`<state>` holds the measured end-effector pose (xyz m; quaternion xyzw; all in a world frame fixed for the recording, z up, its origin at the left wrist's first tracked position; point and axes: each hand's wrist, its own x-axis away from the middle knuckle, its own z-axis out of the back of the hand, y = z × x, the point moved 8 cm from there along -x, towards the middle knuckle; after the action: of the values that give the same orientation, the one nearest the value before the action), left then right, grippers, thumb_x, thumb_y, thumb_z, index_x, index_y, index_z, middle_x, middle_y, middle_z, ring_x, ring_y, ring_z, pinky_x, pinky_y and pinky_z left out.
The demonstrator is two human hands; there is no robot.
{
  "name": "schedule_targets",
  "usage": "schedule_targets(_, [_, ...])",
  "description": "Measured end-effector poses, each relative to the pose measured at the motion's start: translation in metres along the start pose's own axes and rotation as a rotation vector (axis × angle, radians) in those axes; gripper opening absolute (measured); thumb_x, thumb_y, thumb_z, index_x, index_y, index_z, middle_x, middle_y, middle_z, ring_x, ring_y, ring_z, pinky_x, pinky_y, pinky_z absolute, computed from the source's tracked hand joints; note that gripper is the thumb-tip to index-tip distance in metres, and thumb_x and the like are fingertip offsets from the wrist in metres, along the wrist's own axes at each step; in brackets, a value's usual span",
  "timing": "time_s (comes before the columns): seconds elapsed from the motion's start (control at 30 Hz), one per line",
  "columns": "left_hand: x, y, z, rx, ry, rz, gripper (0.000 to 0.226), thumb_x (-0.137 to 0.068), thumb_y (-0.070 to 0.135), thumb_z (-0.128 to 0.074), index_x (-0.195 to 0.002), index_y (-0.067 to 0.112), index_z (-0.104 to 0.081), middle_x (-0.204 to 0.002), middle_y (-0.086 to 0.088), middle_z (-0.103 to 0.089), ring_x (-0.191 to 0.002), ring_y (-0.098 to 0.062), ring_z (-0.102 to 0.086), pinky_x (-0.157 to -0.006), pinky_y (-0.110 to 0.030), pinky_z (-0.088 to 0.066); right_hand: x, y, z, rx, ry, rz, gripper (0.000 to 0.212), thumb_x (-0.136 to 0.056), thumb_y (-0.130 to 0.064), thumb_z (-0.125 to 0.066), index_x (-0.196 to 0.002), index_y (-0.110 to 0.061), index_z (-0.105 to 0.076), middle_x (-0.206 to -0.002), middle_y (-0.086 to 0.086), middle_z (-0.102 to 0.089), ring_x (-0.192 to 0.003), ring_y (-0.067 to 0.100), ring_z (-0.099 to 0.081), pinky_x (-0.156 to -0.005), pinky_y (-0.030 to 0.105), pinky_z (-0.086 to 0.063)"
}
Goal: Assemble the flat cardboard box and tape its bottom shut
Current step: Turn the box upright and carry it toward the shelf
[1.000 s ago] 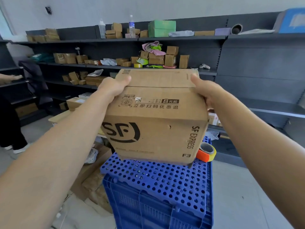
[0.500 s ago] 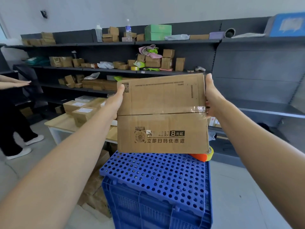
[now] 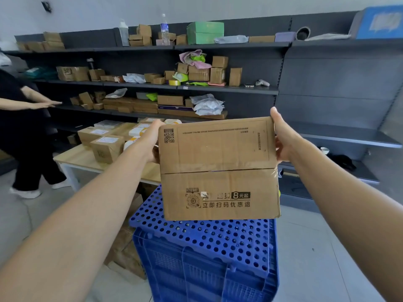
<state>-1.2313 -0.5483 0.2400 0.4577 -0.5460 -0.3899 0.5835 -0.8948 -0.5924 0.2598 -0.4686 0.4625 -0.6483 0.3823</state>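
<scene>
Left hand (image 3: 153,139) and right hand (image 3: 283,141) clasp the cardboard box (image 3: 218,171) by its sides over the blue crate (image 3: 207,238), at the far edge.

Both your arms reach forward, nearly straight, forearms bare. Your left hand (image 3: 152,141) holds the left edge of the cardboard box (image 3: 218,171), thumb near the top corner, fingers hidden behind it. Your right hand (image 3: 282,138) grips the right edge, thumb upright at the top corner, fingers out of sight behind.
</scene>
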Motion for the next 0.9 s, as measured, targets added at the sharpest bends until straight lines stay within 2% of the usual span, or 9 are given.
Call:
schedule_targets(0.17, [0.001, -0.015, 0.001, 0.112, -0.058, -0.023, 0.019, -0.08, 0.03, -0.041, -0.066, 0.018, -0.037, -0.064, -0.002, -0.049, -0.066, -0.023, -0.049, -0.073, -0.037, -0.041, -0.001, -0.005, -0.003, -0.066, -0.051, 0.124, 0.032, -0.085, -0.048, -0.048, -0.1, -0.022, -0.057, -0.102, 0.004, -0.059, -0.098, 0.022, -0.054, -0.088, 0.045, -0.045])
schedule_targets(0.23, [-0.003, -0.018, 0.005, 0.138, -0.063, -0.044, 0.007, -0.075, 0.022, -0.042, -0.07, 0.017, -0.038, -0.068, -0.004, -0.049, -0.068, -0.024, -0.048, -0.076, -0.039, -0.04, -0.002, -0.003, -0.004, -0.107, -0.093, 0.143, 0.036, -0.076, -0.036, -0.054, -0.107, -0.018, -0.058, -0.111, 0.005, -0.057, -0.101, 0.024, -0.054, -0.087, 0.044, -0.047])
schedule_targets(0.3, [-0.002, -0.022, 0.005, 0.097, -0.089, -0.065, 0.006, -0.071, 0.011, -0.04, -0.069, 0.016, -0.038, -0.07, -0.003, -0.046, -0.065, -0.023, -0.045, -0.07, -0.035, -0.039, -0.007, 0.007, -0.004, -0.141, -0.106, 0.138, 0.048, -0.07, -0.031, -0.057, -0.115, -0.016, -0.059, -0.117, 0.006, -0.06, -0.106, 0.025, -0.056, -0.085, 0.044, -0.051])
schedule_targets(0.4, [-0.008, -0.042, 0.004, -0.05, -0.113, -0.015, 0.022, -0.06, -0.006, -0.035, -0.073, 0.011, -0.043, -0.081, -0.006, -0.049, -0.072, -0.023, -0.046, -0.058, -0.03, -0.038, -0.012, 0.024, -0.009, -0.122, -0.1, 0.128, 0.023, -0.085, -0.037, -0.05, -0.09, -0.017, -0.06, -0.083, 0.0, -0.064, -0.079, 0.017, -0.057, -0.067, 0.032, -0.046])
schedule_targets(0.47, [-0.018, -0.061, 0.009, -0.145, -0.067, 0.01, 0.029, -0.062, -0.016, -0.031, -0.076, 0.008, -0.042, -0.084, -0.009, -0.047, -0.078, -0.026, -0.048, -0.06, -0.032, -0.039, -0.016, 0.038, -0.014, -0.095, -0.114, 0.088, 0.035, -0.091, -0.05, -0.045, -0.079, -0.018, -0.056, -0.066, -0.003, -0.061, -0.067, 0.015, -0.053, -0.063, 0.031, -0.041])
schedule_targets(0.57, [-0.024, -0.084, 0.011, -0.241, -0.035, 0.057, 0.033, -0.071, -0.021, -0.027, -0.071, 0.01, -0.04, -0.078, -0.007, -0.046, -0.072, -0.023, -0.044, -0.06, -0.032, -0.039, -0.021, 0.058, -0.019, -0.043, -0.1, 0.02, 0.06, -0.087, -0.069, -0.038, -0.099, -0.014, -0.059, -0.098, 0.008, -0.066, -0.094, 0.024, -0.059, -0.079, 0.041, -0.047])
schedule_targets(0.67, [-0.022, -0.089, 0.003, -0.271, -0.073, 0.104, 0.027, -0.076, -0.013, -0.029, -0.069, 0.012, -0.036, -0.079, -0.009, -0.05, -0.071, -0.024, -0.049, -0.058, -0.033, -0.042, -0.025, 0.07, -0.015, 0.018, -0.023, -0.021, 0.074, -0.079, -0.079, -0.036, -0.112, -0.018, -0.06, -0.106, 0.009, -0.07, -0.101, 0.027, -0.063, -0.093, 0.048, -0.048])
schedule_targets(0.77, [-0.017, -0.085, -0.006, -0.316, -0.159, 0.172, 0.019, -0.078, -0.007, -0.032, -0.076, 0.01, -0.04, -0.077, -0.011, -0.048, -0.068, -0.027, -0.05, -0.058, -0.035, -0.047, -0.024, 0.08, -0.009, 0.02, 0.01, -0.076, 0.077, -0.079, -0.081, -0.034, -0.112, -0.016, -0.059, -0.099, 0.013, -0.073, -0.091, 0.028, -0.069, -0.08, 0.043, -0.055])
schedule_targets(0.9, [-0.016, -0.085, -0.018, -0.241, -0.198, 0.207, 0.01, -0.078, 0.008, -0.043, -0.087, 0.01, -0.047, -0.081, -0.01, -0.049, -0.068, -0.025, -0.049, -0.067, -0.037, -0.045, -0.025, 0.089, 0.001, -0.076, 0.075, -0.106, 0.091, -0.069, -0.09, -0.03, -0.116, -0.018, -0.059, -0.1, 0.012, -0.074, -0.093, 0.03, -0.071, -0.089, 0.048, -0.054])
